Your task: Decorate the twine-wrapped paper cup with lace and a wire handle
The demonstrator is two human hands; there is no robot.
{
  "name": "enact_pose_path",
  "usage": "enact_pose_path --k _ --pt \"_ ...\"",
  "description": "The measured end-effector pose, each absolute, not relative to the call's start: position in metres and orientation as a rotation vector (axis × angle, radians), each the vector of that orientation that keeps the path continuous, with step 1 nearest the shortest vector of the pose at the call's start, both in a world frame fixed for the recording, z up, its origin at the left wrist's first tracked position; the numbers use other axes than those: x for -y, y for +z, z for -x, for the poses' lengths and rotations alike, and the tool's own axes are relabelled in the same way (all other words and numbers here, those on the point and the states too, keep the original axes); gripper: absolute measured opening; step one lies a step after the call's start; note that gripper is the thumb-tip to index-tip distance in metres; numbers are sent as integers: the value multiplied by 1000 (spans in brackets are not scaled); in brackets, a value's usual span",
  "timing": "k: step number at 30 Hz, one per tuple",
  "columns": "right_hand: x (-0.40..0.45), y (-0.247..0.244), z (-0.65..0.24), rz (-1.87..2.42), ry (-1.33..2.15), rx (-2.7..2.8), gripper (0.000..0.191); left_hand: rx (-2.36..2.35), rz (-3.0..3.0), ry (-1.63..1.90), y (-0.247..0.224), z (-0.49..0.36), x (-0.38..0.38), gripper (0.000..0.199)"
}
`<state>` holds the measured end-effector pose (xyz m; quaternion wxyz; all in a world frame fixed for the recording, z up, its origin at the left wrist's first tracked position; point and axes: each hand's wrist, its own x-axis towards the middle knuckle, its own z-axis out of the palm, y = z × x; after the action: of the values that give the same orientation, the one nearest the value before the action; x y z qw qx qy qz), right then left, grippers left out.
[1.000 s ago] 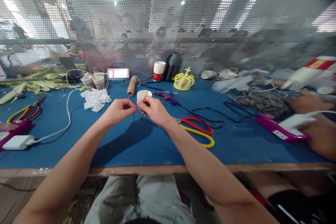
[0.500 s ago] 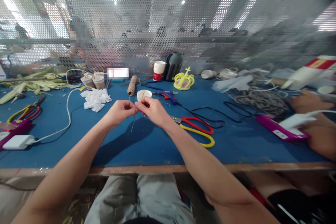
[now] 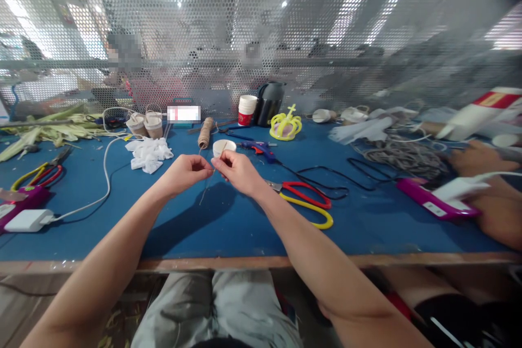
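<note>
My left hand (image 3: 188, 173) pinches a thin brown twine (image 3: 204, 190), whose loose end hangs down over the blue table. Close beside it, fingertips nearly touching, my right hand (image 3: 235, 171) is closed on the twine too; a thin stick-like piece rises from its fingers. Just behind the fingers stands a small white cup (image 3: 224, 148). A spool of twine (image 3: 205, 133) lies behind my left hand. To the right of the cup is a blue glue gun (image 3: 261, 149). Scissors with red and yellow handles (image 3: 308, 196) lie beside my right forearm.
White crumpled material (image 3: 150, 154), two small pots (image 3: 145, 125) and husks (image 3: 53, 131) are at left. A yellow crown (image 3: 285, 126), paper cups (image 3: 247, 110) and a dark jug (image 3: 271, 103) stand behind. At right, another person's hand (image 3: 477, 160) is near a purple power strip (image 3: 436, 201).
My left fingertips have shifted slightly, and the hanging twine end has swung a little left. My right hand has barely moved.
</note>
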<state>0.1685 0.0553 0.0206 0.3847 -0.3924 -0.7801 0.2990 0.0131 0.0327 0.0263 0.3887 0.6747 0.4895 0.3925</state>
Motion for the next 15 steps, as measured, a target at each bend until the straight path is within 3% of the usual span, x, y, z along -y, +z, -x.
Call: enact_pose_path --k 9,15 --pt "-56 18 -166 1017 728 1961 28 -1291 -1686 1013 22 -18 -32 20" --pt "-56 20 -168 831 1139 1900 27 -1192 -1611 953 23 -16 -33 26"
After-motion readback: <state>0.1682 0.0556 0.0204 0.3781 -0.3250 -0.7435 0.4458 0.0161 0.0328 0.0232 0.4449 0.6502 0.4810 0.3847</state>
